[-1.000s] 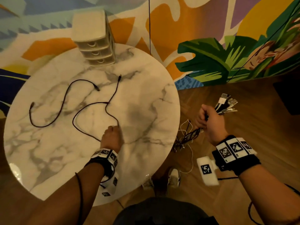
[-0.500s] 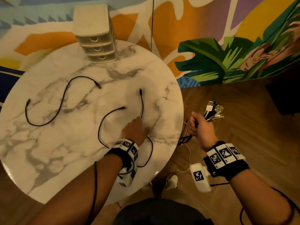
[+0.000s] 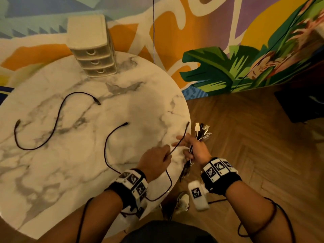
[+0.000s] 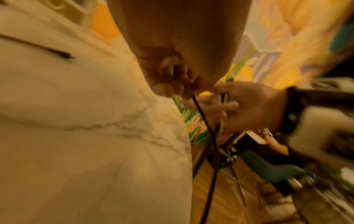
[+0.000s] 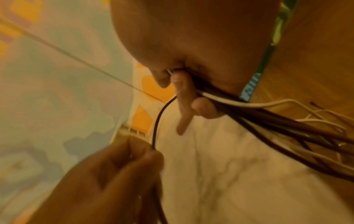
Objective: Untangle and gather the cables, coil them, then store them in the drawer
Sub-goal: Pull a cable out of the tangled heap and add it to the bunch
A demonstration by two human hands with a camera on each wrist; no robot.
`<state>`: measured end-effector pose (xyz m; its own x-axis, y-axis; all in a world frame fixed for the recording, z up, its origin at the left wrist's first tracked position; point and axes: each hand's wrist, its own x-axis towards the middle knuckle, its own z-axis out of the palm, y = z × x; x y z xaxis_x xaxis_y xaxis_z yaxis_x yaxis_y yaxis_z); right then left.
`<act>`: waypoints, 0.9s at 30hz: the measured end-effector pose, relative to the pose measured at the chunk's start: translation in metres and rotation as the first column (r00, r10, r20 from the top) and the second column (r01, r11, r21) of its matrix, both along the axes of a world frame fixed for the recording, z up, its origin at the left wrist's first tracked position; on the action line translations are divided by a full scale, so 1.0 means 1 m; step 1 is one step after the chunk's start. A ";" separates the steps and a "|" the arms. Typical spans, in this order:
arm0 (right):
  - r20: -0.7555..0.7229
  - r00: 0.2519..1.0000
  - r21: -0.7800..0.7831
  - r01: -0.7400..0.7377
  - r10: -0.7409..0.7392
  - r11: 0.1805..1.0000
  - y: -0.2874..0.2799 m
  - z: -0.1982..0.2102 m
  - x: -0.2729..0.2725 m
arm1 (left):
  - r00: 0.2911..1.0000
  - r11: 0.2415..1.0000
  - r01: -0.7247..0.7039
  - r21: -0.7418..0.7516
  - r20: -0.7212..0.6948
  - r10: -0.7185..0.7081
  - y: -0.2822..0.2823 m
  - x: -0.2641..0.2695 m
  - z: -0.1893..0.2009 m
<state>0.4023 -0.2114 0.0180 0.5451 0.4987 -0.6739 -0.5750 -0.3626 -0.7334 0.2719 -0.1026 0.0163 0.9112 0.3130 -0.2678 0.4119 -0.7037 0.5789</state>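
At the table [image 3: 52,181] edge, our left hand [image 3: 154,162] pinches a black cable [image 3: 107,142]; our right hand [image 3: 196,149] grips the cable bundle [image 3: 201,132], forefingers extended.

A drawer unit [image 3: 93,50] stands at the counter's [image 3: 70,172] far edge; two cables [image 3: 52,120] lie before it, one [image 3: 112,146] rightward.

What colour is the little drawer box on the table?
Cream drawer box, clearest in the head view.
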 end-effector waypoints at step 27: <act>0.351 0.921 0.010 -0.185 0.170 0.983 -0.023 0.061 0.001 | 0.965 0.898 0.058 -0.436 0.256 0.062 -0.014 0.068 0.067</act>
<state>0.4033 -0.2340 0.0791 0.6410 0.6326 -0.4346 -0.2109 -0.3993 -0.8922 0.3403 -0.1167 0.0834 0.9660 0.2212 -0.1339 0.2076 -0.3547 0.9117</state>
